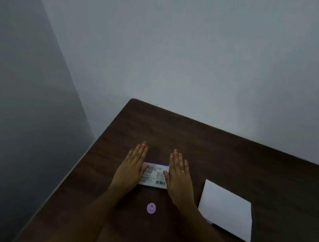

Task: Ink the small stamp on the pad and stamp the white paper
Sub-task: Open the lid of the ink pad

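Observation:
A flat ink pad box (155, 176), white with a purple far edge, printed text and a barcode, lies on the dark wooden table (229, 157). My left hand (133, 167) lies flat along its left side and my right hand (179, 177) along its right side, fingers straight, thumbs touching the box. A small lilac stamp (151, 208) stands upright nearer to me, between my forearms, untouched. The white paper (226, 209) lies on the table to the right of my right hand.
The table's left edge runs diagonally close to my left arm, with grey floor or wall beyond it. A pale grey wall stands behind the table's far edge. A ring sits on one finger of my right hand.

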Motion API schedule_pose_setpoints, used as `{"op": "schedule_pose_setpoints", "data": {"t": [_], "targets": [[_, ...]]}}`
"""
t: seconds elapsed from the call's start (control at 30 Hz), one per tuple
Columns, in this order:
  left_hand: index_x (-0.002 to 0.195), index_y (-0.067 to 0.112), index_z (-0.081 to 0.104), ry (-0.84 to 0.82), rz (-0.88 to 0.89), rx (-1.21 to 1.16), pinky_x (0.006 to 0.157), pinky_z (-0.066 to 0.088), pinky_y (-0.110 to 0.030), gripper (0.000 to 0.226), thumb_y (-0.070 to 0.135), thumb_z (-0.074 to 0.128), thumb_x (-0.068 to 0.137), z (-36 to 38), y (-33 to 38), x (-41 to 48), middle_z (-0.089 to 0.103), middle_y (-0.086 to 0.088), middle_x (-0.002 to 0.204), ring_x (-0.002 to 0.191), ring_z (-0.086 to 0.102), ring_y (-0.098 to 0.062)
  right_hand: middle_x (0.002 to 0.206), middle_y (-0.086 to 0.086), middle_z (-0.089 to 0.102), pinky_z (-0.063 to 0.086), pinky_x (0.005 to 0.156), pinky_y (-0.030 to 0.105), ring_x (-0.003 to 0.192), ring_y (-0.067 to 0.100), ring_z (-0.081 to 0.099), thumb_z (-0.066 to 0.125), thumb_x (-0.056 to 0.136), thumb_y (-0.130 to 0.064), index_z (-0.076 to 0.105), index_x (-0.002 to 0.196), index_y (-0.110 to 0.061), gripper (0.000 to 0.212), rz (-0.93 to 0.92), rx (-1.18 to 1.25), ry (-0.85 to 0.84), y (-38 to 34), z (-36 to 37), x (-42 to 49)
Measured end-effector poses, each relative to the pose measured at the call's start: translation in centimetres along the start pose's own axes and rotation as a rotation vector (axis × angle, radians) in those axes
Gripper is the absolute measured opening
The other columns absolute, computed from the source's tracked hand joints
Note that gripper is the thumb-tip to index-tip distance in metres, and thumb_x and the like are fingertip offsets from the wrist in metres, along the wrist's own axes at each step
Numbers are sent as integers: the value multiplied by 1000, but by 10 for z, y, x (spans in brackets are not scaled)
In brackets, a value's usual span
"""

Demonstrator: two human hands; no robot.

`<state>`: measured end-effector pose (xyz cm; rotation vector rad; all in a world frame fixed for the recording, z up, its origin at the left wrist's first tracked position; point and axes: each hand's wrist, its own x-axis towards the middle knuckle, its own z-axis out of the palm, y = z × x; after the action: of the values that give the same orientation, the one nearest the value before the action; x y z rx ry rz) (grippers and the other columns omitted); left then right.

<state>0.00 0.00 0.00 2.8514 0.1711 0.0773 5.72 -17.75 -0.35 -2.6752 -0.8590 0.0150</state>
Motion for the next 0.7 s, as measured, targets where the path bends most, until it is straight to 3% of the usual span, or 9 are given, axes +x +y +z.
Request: {"op": "schedule_pose_setpoints", "data": {"t": [0.2,0.37,0.47,0.57,0.7], "targets": [[135,28,-17,-227,49,-136,109,-7,-25,70,51,33,91,19,-25,-15,-21,9,145,135,-16,-4,145,-8,-18,-11,109,26,136,6,-16,36,92,-41,-14,135,-26,68,-82,88,-182,4,23,-7],[138,35,-11,-170,88,-198,111,3,-25,84,53,50,83,28,-32,-22,-14,13,148,136,-9,-2,145,-9,-16,-5,110,26,134,5,-15,42,88,-50,-12,135,-27,76,-130,144,-238,9,31,-6],[139,39,-7,-148,80,-158,112,1,-26,84,58,50,81,30,-34,-20,-14,10,151,137,-7,-5,147,-8,-12,-2,109,27,135,6,-12,47,86,-50,-5,140,-23,79,-133,166,-246,10,30,-2],[140,39,-5,-154,56,-154,112,-1,-27,84,62,48,78,31,-36,-19,-12,9,152,138,-5,-6,155,2,4,-2,109,27,135,8,-8,52,83,-49,9,143,-17,80,-144,151,-243,12,25,2],[139,39,-7,-111,15,-251,111,5,-25,94,63,55,73,27,-32,-20,0,11,152,134,7,-2,151,5,22,7,111,30,138,18,15,60,77,-51,24,140,-17,80,-153,210,-282,14,7,13]]}}
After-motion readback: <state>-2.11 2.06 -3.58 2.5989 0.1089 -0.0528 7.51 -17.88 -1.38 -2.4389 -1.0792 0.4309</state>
